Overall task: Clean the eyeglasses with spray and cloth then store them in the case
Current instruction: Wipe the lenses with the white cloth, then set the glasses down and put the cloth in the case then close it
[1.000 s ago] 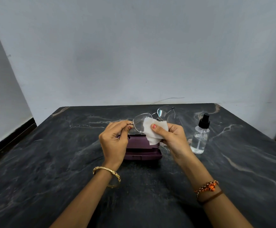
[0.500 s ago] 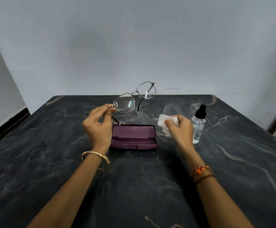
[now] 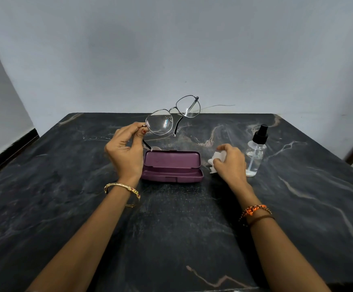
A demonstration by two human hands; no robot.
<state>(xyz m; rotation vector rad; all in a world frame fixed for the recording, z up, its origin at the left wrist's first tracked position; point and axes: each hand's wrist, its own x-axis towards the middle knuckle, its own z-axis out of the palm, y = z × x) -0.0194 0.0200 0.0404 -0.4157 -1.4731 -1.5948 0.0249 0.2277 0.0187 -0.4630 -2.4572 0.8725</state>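
Single view, from the camera worn on my head. It looks forward and down over my forearms onto the dark marble table, with the far table edge and the pale wall beyond filling the upper half. The wide-angle lens bows the table's sides outward. My left hand and right hand sit near mid-frame, close enough that bracelets and fingers read clearly, with the open case between them. No second view is given, so nothing is shared.
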